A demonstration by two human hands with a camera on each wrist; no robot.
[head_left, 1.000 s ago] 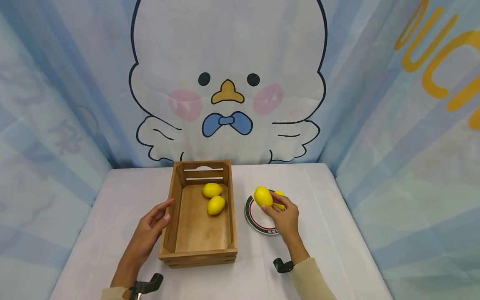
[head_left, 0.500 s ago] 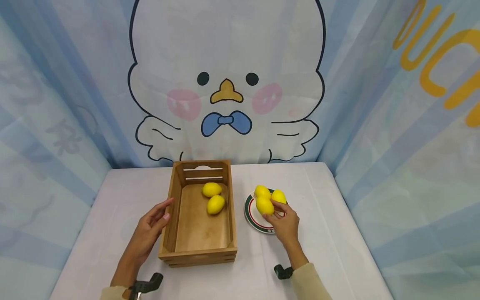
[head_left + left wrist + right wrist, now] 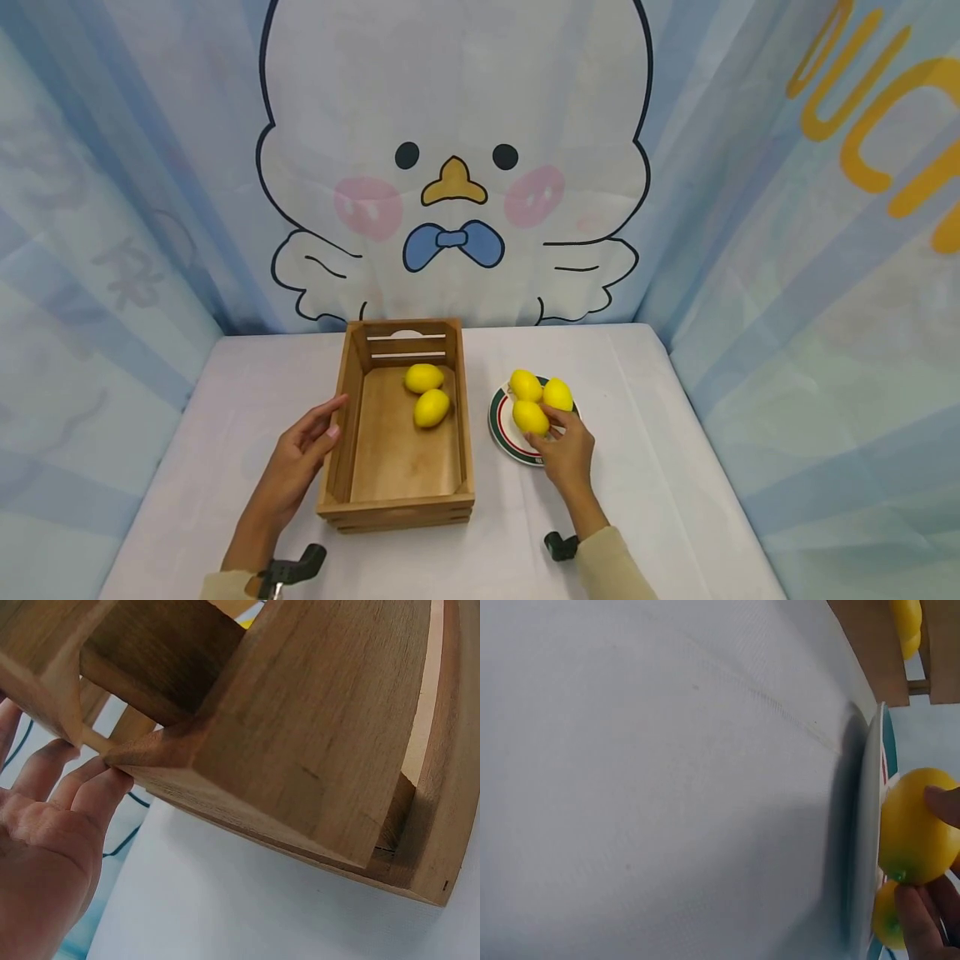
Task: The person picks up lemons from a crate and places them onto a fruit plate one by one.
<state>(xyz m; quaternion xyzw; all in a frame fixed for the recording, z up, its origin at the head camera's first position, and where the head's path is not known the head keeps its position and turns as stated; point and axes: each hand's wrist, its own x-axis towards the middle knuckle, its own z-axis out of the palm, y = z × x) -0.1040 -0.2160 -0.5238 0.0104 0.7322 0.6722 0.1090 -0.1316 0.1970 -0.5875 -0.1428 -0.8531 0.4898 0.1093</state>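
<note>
My right hand (image 3: 568,451) pinches a yellow lemon (image 3: 530,417) between thumb and fingers, low over the near part of a white plate (image 3: 513,442) with a green and red rim. Two more lemons lie on the plate behind it, one at the left (image 3: 525,386) and one at the right (image 3: 558,394). In the right wrist view the thumb lies across the held lemon (image 3: 915,825). My left hand (image 3: 298,452) rests with extended fingers against the left side of a wooden crate (image 3: 405,503). The left wrist view has those fingertips at the slats' edge.
Inside the crate, towards its right side, lie two lemons, a farther one (image 3: 424,378) and a nearer one (image 3: 432,408). A white cloth covers the table (image 3: 637,400). Printed curtains (image 3: 465,108) hang behind it and along both sides.
My right hand has brought its lemon down and towards me, from over the plate's far part to its near part, uncovering the lemons behind. The left hand and crate stay put.
</note>
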